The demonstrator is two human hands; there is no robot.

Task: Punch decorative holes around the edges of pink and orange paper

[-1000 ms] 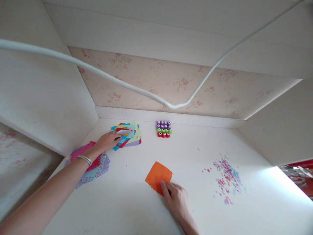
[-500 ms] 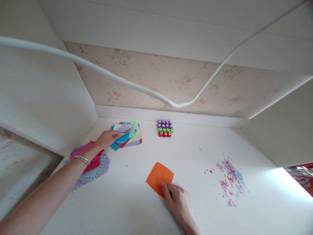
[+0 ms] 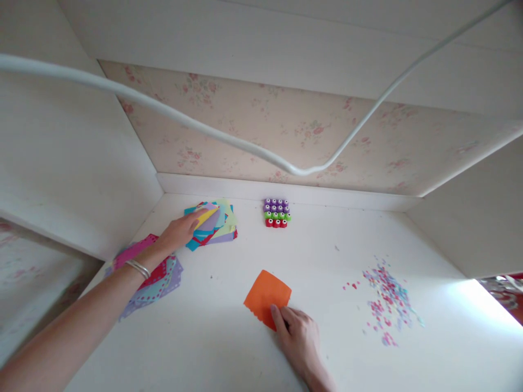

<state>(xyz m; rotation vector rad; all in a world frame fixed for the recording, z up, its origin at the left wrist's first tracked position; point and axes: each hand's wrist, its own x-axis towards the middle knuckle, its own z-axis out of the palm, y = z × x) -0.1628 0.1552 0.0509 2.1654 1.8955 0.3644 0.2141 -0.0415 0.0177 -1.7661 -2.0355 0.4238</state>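
Apparently partway: dotted-edge stack (image 3: 152, 293) done, nr worktop (image 3: 196, 337) L edge; plain stack (image 3: 229, 222) todo, nr back-L corner. R hand (image 3: 299, 333) fingers pinch orange sheet (image 3: 265, 294) well off back edge; L hand (image 3: 178, 234) on yellow sheet (image 3: 206, 217), grip unclear.

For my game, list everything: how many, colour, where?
Paper square: one, orange, front
Paper pile: one, multicoloured, back left
Dotted papers: several, multicoloured, left
Eyed pieces: about fifteen, purple-green-red, back
Confetti: many, multicoloured, right
Cord: one, white, top
Floral wallpaper: two areas, pale, background
Panels: several, white, around
Tabletop: one, white, below
Bracelets: unclear, silver, left wrist
Blurred things: unclear, red-silver, right
Left hand: one, on paper pile
Right hand: one, on paper square
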